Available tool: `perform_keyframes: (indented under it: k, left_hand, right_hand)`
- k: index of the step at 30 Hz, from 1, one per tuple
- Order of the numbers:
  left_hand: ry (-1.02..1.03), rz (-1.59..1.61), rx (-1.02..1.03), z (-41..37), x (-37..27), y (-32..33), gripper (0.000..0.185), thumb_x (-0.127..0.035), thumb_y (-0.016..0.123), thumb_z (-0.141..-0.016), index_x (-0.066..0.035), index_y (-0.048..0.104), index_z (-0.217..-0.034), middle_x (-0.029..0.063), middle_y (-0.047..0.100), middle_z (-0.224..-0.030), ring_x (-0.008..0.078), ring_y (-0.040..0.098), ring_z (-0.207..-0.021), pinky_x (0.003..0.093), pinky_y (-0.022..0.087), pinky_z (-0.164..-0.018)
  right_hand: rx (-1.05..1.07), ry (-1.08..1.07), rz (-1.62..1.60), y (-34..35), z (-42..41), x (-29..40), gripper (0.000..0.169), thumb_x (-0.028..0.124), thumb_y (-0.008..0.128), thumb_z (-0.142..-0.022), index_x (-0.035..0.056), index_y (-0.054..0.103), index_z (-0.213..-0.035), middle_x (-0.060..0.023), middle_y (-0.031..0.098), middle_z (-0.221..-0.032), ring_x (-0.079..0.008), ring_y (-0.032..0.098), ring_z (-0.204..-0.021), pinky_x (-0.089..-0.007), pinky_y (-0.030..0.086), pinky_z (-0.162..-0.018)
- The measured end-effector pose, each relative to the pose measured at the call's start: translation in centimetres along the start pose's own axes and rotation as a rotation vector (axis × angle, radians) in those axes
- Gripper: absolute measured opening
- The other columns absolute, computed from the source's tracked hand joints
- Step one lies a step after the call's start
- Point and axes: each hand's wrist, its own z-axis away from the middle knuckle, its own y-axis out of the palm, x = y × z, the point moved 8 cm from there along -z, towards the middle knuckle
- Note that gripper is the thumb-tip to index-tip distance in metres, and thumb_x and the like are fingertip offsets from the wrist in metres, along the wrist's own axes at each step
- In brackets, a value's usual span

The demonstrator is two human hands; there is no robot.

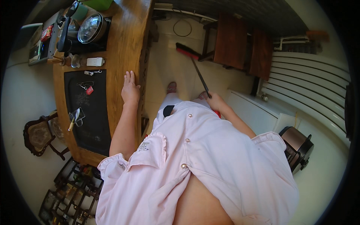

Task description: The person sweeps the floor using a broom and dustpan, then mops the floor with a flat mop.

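Note:
My right hand [217, 101] grips the dark handle of a broom [200, 73]. The broom slants away from me over the tiled floor [168, 67], and its red head with black bristles [188, 51] is beside the leg of a wooden stool. My left hand [131, 89] rests flat on the edge of a wooden table [123, 42], fingers pointing away from me and holding nothing. Left of that hand, a black inset tray [90, 112] carries a small red tag [89, 90], and a yellow-handled tool [72, 123] on a clear item.
Two wooden stools [230, 42] stand by a white radiator [306, 81]. A looped cable [182, 27] lies on the floor near the wall. At my right, a rice cooker-like appliance [298, 146] sits on a white surface. A glass-lidded pot [90, 28] stands on the table's far end.

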Motion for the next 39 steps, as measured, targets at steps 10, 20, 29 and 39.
perform_keyframes:
  k: [10, 20, 29, 39]
  left_hand:
    - [0.018, 0.021, -0.042, -0.1, 0.8, 0.8, 0.078, -0.011, 0.073, -0.076, -0.010, 0.035, -0.144, 0.0117, 0.035, -0.149, 0.0248, 0.039, -0.135, 0.0311, 0.044, -0.102]
    - [0.032, -0.006, -0.038, -0.2, 0.8, 0.6, 0.079, -0.014, 0.073, -0.076, -0.010, 0.034, -0.144, 0.0122, 0.036, -0.149, 0.0245, 0.039, -0.135, 0.0310, 0.045, -0.100]
    - [0.017, -0.018, -0.033, -0.2, 0.6, 0.9, 0.077, -0.014, 0.072, -0.077, -0.009, 0.035, -0.144, 0.0124, 0.036, -0.149, 0.0246, 0.039, -0.135, 0.0304, 0.043, -0.102]
    - [-0.001, -0.041, -0.045, 0.0, 0.6, 1.1, 0.076, -0.014, 0.072, -0.078, -0.011, 0.035, -0.144, 0.0101, 0.036, -0.149, 0.0229, 0.039, -0.135, 0.0305, 0.044, -0.102]
  right_hand:
    - [0.254, 0.468, -0.377, -9.4, -0.6, 13.0, 0.051, 0.008, 0.049, -0.081, 0.0043, 0.053, -0.132, -0.0087, 0.058, -0.065, -0.0142, 0.051, -0.044, -0.0303, 0.043, -0.042]
    - [0.108, 0.606, -0.766, -1.1, -20.3, 14.3, 0.059, 0.011, 0.053, -0.088, 0.0140, 0.036, -0.145, -0.0066, 0.055, -0.067, -0.0162, 0.053, -0.050, -0.0339, 0.045, -0.045]
    - [0.319, 0.453, -0.140, -2.7, -8.5, 11.2, 0.060, 0.009, 0.047, -0.084, 0.0118, 0.039, -0.144, -0.0073, 0.051, -0.055, -0.0171, 0.049, -0.042, -0.0344, 0.042, -0.041]
    - [0.300, 0.451, -0.291, -8.4, -1.0, 9.6, 0.056, 0.011, 0.049, -0.087, 0.0095, 0.040, -0.143, -0.0049, 0.050, -0.057, -0.0138, 0.046, -0.041, -0.0302, 0.040, -0.041]
